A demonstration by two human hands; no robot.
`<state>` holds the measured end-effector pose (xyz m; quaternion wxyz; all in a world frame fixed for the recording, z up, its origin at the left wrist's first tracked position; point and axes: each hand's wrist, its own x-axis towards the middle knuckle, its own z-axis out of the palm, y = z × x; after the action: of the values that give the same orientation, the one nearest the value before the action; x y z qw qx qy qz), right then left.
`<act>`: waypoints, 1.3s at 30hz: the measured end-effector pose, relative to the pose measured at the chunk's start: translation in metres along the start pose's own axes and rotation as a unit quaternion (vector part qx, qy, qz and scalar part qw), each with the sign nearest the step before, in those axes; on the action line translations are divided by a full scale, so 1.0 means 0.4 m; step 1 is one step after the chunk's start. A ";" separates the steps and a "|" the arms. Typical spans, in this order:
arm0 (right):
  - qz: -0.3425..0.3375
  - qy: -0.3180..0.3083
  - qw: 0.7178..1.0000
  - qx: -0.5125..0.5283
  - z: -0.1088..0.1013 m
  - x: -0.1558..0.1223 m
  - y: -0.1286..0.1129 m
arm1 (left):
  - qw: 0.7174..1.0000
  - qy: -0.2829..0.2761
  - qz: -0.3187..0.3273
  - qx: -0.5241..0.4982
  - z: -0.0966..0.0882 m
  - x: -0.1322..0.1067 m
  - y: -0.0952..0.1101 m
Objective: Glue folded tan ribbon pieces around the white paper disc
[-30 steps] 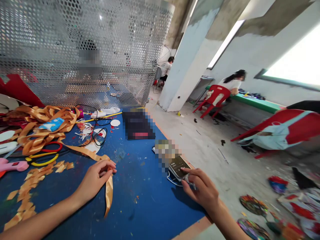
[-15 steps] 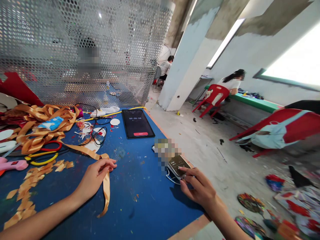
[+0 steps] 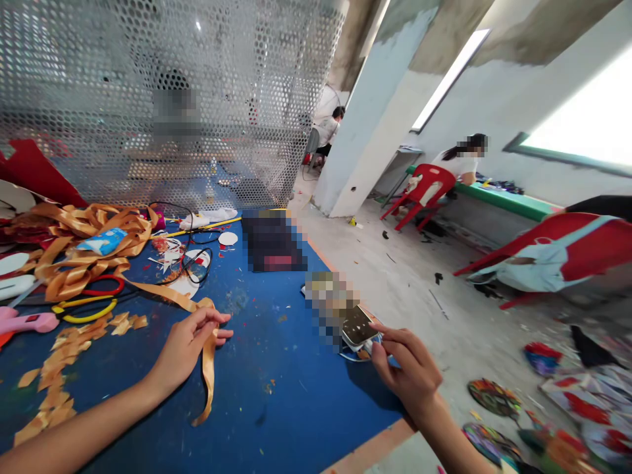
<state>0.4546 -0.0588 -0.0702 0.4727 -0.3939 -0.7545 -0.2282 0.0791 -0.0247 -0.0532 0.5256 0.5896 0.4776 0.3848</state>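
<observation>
My left hand (image 3: 190, 345) is closed on an orange-gold satin ribbon (image 3: 208, 375), pinching it between thumb and fingers. The ribbon's loose end hangs toward me on the blue tabletop, and its other end runs back to a tangled pile of ribbon (image 3: 74, 276). My right hand (image 3: 407, 368) is at the lower right corner of a small phone-like device (image 3: 356, 325) with a lit screen. Its index finger and thumb are apart, with a white cable (image 3: 375, 340) close by. The upper part of the device is blurred out.
Yellow-handled scissors (image 3: 86, 309), a pink tool (image 3: 32, 322) and cut ribbon pieces (image 3: 56, 368) lie at left. A dark tablet (image 3: 274, 240), now blurred, lies at the table's back right. A perforated metal screen (image 3: 222, 99) stands behind. People sit near red chairs (image 3: 429, 184).
My right index finger has drawn back from the middle of the device's screen to its corner, and the hand has shifted right. The left hand still grips the ribbon, its lower fingers slightly more extended.
</observation>
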 end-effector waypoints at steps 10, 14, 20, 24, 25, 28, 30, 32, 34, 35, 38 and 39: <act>0.016 -0.040 0.999 0.011 0.003 0.014 -0.008 | 1.000 -0.012 -0.012 -0.018 0.005 -0.004 0.015; 0.021 -0.046 0.999 0.006 0.004 0.012 -0.008 | 1.000 -0.012 -0.013 -0.009 0.007 -0.005 0.015; -0.004 -0.005 1.000 0.000 -0.001 0.011 -0.006 | 1.000 -0.008 0.001 0.025 0.012 -0.010 0.036; -0.060 -0.040 0.997 0.026 0.013 0.020 -0.024 | 0.999 -0.005 0.003 0.034 0.013 -0.012 0.038; -0.081 -0.061 0.994 0.035 0.019 0.024 -0.029 | 1.000 -0.003 0.002 0.031 0.013 -0.011 0.036; -0.112 -0.076 0.990 0.050 0.035 0.037 -0.031 | 1.000 0.006 -0.001 0.026 0.012 -0.007 0.027; -0.082 -0.046 0.995 0.038 0.036 0.041 -0.018 | 1.000 0.008 -0.002 0.026 0.010 -0.003 0.021; -0.033 -0.016 0.999 0.019 0.027 0.039 0.001 | 1.000 0.004 -0.003 0.026 0.008 -0.001 0.017; -0.002 -0.008 1.000 0.007 0.014 0.033 0.017 | 1.000 0.000 -0.003 0.026 0.005 0.000 0.012; 0.007 -0.008 1.000 0.006 0.007 0.030 0.023 | 1.000 -0.001 -0.003 0.025 0.004 0.001 0.010; 0.013 -0.012 1.000 0.018 -0.001 0.023 0.028 | 1.000 -0.003 -0.005 0.025 0.004 0.003 0.007; 0.012 -0.013 1.000 0.024 -0.001 0.022 0.027 | 1.000 -0.004 -0.006 0.026 0.004 0.004 0.007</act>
<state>0.4616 -0.0493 -0.0624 0.4745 -0.3943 -0.7613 -0.1993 0.0816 -0.0237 -0.0510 0.5144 0.6014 0.4888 0.3672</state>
